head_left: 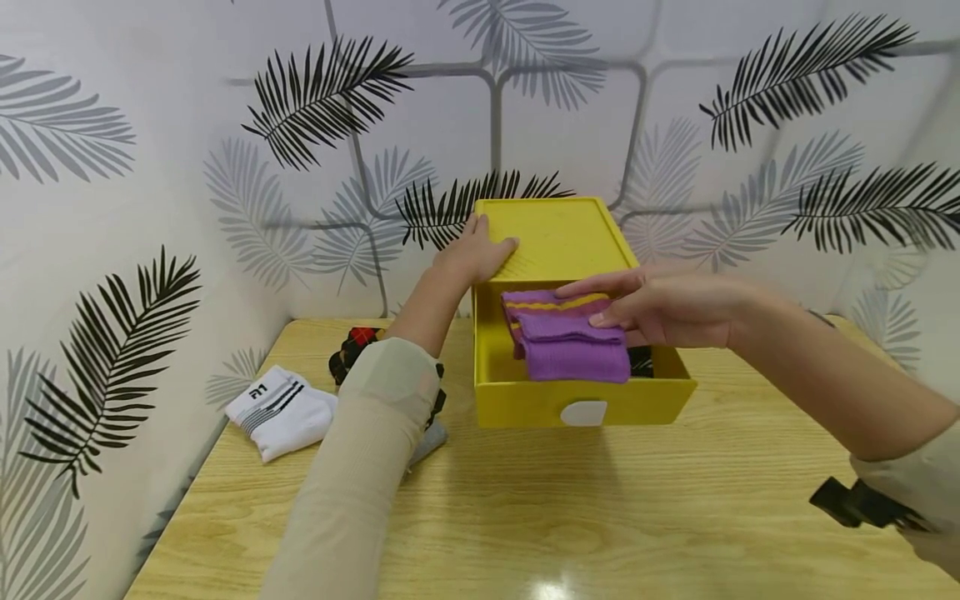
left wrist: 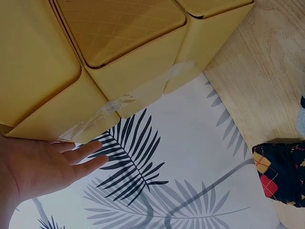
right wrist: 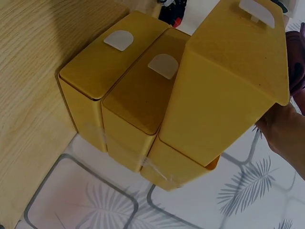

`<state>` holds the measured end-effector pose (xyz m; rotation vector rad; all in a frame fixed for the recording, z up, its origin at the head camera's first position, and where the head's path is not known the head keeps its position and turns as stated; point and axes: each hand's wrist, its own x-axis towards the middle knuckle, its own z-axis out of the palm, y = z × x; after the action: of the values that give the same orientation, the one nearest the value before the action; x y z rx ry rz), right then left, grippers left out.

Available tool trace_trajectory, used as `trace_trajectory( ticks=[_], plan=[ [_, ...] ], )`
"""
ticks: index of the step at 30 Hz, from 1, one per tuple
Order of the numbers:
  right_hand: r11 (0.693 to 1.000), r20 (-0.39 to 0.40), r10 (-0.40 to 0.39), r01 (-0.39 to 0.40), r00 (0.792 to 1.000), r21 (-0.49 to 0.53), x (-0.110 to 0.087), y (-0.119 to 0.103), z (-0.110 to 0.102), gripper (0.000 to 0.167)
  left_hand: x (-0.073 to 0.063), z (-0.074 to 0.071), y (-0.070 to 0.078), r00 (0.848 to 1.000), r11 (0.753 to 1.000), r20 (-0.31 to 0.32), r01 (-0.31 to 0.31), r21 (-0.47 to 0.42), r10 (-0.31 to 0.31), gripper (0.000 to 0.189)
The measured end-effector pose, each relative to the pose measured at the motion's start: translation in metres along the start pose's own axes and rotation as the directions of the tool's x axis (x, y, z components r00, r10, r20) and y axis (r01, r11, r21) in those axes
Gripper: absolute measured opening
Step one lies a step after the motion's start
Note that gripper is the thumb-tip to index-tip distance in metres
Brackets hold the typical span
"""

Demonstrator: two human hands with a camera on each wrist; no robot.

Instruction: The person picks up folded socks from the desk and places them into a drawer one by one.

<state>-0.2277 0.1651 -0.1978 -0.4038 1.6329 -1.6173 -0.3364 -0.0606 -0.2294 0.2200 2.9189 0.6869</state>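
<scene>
A folded pair of purple socks [head_left: 577, 357] with an orange stripe is pinched between thumb and fingers of my right hand [head_left: 663, 310], over the pulled-out yellow drawer [head_left: 517, 406]. Dark fabric [head_left: 641, 362] shows inside that drawer. My left hand [head_left: 477, 252] rests on the top left edge of the yellow drawer cabinet [head_left: 562, 229]. In the left wrist view its fingers [left wrist: 85, 167] are extended along the cabinet's side. The right wrist view shows the open top drawer [right wrist: 214, 100] from outside, with the socks [right wrist: 295, 59] partly cut off at the edge.
Left of the cabinet on the wooden table [head_left: 570, 517] lie folded white socks [head_left: 281, 412], dark argyle socks [left wrist: 281, 174] and a partly hidden grey item [head_left: 430, 442]. Below the open drawer are two shut drawers [right wrist: 138, 81] with white tabs. A leaf-patterned wall stands behind.
</scene>
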Motion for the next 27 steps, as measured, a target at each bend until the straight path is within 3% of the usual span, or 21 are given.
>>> trace_trajectory(
  ticks=[9,19,27],
  plan=[
    [1.0,-0.101,0.025,-0.024,0.995,0.01,0.02,0.004,0.009,0.051,0.0,0.0,0.001,1.0,1.0,-0.001,-0.001,0.003,0.001,0.073],
    [0.994,-0.229,-0.003,-0.022,0.973,-0.106,0.042,0.014,0.022,0.057,0.0,0.0,0.0,1.0,1.0,0.004,0.005,0.007,-0.005,0.074],
    [0.982,-0.233,0.009,-0.052,0.973,-0.18,0.051,0.021,0.025,0.056,0.001,0.0,0.0,1.0,1.0,-0.008,-0.003,0.011,0.003,0.074]
  ],
)
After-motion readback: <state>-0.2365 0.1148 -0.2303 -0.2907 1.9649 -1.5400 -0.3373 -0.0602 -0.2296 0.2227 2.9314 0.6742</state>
